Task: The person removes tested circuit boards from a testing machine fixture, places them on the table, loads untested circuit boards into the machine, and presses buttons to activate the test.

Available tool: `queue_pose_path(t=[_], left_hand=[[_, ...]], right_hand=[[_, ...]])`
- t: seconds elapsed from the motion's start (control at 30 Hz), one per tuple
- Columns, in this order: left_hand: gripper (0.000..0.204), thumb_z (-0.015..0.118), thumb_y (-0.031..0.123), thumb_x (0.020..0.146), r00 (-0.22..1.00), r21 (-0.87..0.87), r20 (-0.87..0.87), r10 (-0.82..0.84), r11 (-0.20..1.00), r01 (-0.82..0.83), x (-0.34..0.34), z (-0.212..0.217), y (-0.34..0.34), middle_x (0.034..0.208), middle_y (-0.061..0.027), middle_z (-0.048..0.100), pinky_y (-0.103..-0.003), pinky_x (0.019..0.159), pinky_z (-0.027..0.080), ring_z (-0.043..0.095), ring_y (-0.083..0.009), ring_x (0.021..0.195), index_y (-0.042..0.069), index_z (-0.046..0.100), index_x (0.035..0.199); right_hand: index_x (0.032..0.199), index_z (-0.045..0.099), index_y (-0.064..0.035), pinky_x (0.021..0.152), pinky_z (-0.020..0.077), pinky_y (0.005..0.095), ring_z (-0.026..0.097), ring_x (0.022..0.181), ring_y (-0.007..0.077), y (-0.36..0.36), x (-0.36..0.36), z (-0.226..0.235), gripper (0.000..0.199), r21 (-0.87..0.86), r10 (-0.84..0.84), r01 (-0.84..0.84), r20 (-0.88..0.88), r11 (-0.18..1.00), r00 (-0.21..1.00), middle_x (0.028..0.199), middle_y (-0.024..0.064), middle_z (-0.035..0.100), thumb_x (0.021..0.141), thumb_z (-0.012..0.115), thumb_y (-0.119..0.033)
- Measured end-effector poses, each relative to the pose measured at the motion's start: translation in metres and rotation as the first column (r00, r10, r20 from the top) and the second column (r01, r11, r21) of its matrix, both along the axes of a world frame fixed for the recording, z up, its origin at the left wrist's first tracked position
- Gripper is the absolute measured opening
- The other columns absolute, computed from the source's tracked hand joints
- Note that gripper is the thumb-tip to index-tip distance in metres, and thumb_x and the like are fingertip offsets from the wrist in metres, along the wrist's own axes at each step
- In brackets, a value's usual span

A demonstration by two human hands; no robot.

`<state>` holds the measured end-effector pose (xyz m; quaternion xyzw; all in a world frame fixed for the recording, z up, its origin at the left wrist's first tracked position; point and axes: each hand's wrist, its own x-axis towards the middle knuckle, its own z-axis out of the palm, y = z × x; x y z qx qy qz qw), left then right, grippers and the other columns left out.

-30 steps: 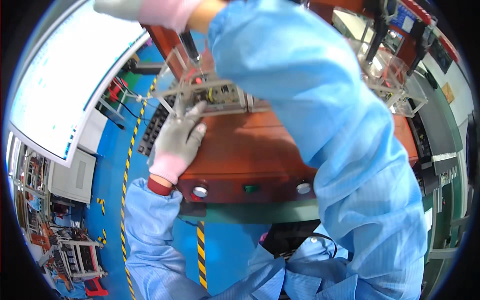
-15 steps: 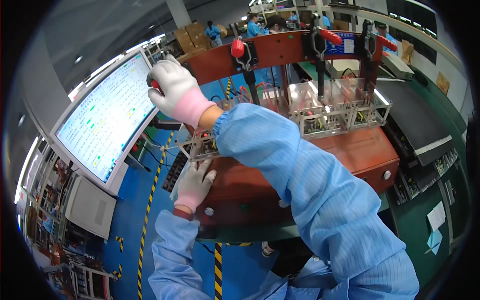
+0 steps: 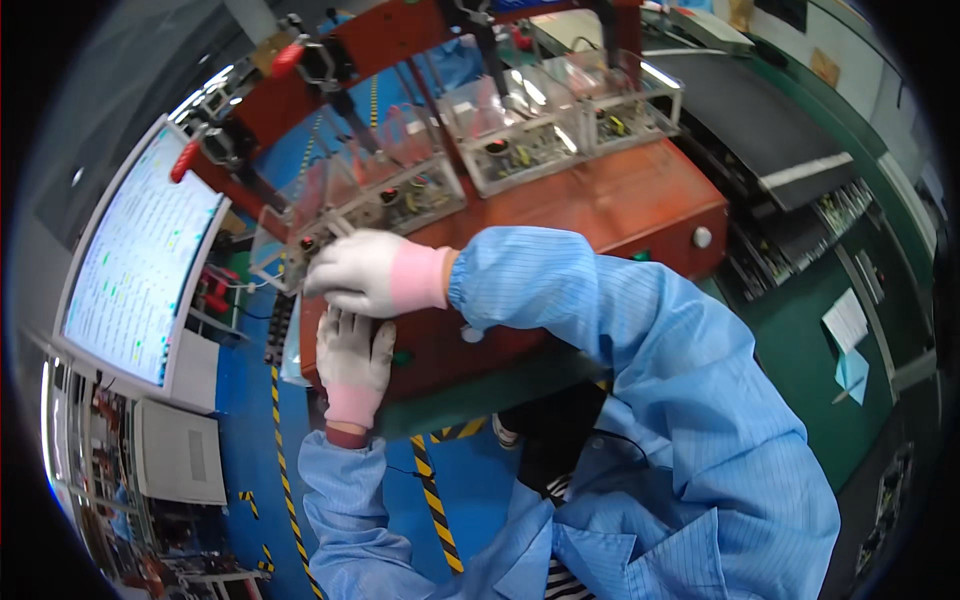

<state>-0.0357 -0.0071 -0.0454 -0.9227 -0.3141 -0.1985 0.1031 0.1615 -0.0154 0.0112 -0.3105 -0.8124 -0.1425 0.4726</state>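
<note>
My right hand (image 3: 372, 274), in a white glove with a pink cuff, reaches across to the left end of a red test fixture (image 3: 590, 215). Its fingers are loosely bent, slightly apart, beside a clear-covered circuit board nest (image 3: 405, 205); nothing shows in them. Just below, my left hand (image 3: 352, 362), gloved alike, lies against the fixture's front left corner with fingers stretched and thumb apart. Its fingertips are partly under the right hand. Above the nests, toggle clamps with red handles (image 3: 186, 160) sit on the red crossbar (image 3: 395, 38).
A lit monitor (image 3: 140, 265) stands at left. Right of the fixture, a black mat (image 3: 740, 120) and papers (image 3: 847, 320) lie on the green bench (image 3: 770, 340). A second clear-covered nest (image 3: 530, 150) is on the fixture. Yellow-black tape (image 3: 432, 490) marks the blue floor.
My right hand has let go of the leftmost clamp's red handle and come down beside my left hand. The left fingers have drawn closer together. The view has tilted downward and shifted.
</note>
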Motion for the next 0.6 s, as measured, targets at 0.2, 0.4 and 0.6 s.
queue_pose_path(t=[0.2, 0.4, 0.6], left_hand=[[0.076, 0.058, 0.061, 0.096, 0.985, 0.058, 0.117, -0.128, 0.991, 0.122, 0.045, 0.001, -0.034, 0.144, -0.0238, 0.06, -0.052, 0.117, 0.038, 0.055, -0.0457, 0.131, 0.003, 0.057, 0.145], [0.085, 0.064, 0.067, 0.088, 0.972, 0.052, 0.156, -0.176, 0.984, 0.17, 0.096, 0.004, -0.076, 0.143, -0.0253, 0.06, -0.051, 0.114, 0.04, 0.057, -0.0447, 0.129, 0.001, 0.059, 0.142], [0.077, 0.062, 0.065, 0.09, 0.904, 0.075, 0.334, -0.268, 0.963, 0.259, 0.158, 0.005, -0.127, 0.134, -0.0247, 0.065, -0.051, 0.115, 0.042, 0.061, -0.042, 0.124, -0.001, 0.064, 0.13]], right_hand=[[0.116, 0.068, -0.013, 0.092, 0.0517, 0.0436, 0.065, 0.106, 0.0323, -0.104, 0.078, -0.044, 0.026, -0.287, -0.023, 0.073, 0.174, 0.955, 0.984, 0.12, 0.0091, 0.067, 0.092, 0.067, -0.022], [0.114, 0.07, -0.0054, 0.091, 0.0526, 0.0439, 0.066, 0.105, 0.035, -0.192, 0.167, -0.032, 0.024, -0.304, -0.25, 0.296, 0.183, 0.905, 0.951, 0.121, 0.0135, 0.069, 0.094, 0.067, -0.016], [0.107, 0.073, -0.0043, 0.101, 0.05, 0.0411, 0.067, 0.11, 0.0318, -0.263, 0.208, -0.046, 0.021, -0.254, -0.667, 0.654, 0.044, 0.713, 0.744, 0.118, 0.0106, 0.073, 0.087, 0.065, -0.004]])
